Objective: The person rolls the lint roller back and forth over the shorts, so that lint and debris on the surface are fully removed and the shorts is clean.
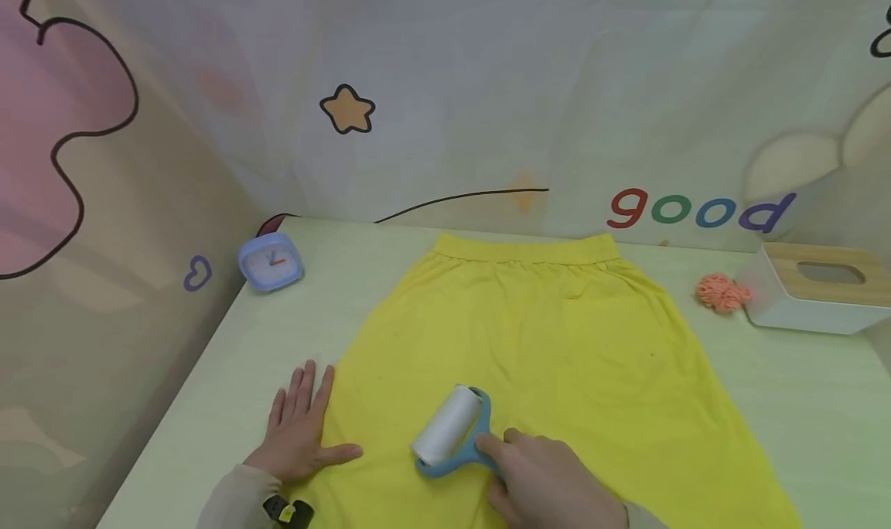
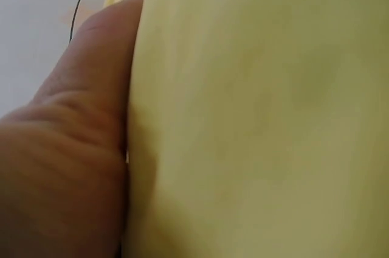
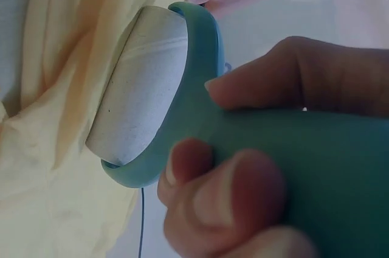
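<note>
A yellow skirt (image 1: 557,343) lies spread on the pale green table, its gathered waistband toward the back wall. My right hand (image 1: 550,475) grips the blue handle of a lint roller (image 1: 448,428), whose white roll rests over the skirt's middle. In the right wrist view the fingers curl round the handle of the lint roller (image 3: 140,87), and the index finger lies along it. My left hand (image 1: 295,428) is flat at the skirt's left edge, fingers spread and thumb on the cloth. The left wrist view shows that thumb (image 2: 97,57) against the fabric.
A small blue clock (image 1: 271,261) stands at the table's back left. At the right are a coral yarn bundle (image 1: 722,293) and a white tissue box (image 1: 800,301) with a wooden lid. A printed cloth wall (image 1: 445,127) rises behind the table (image 1: 334,281).
</note>
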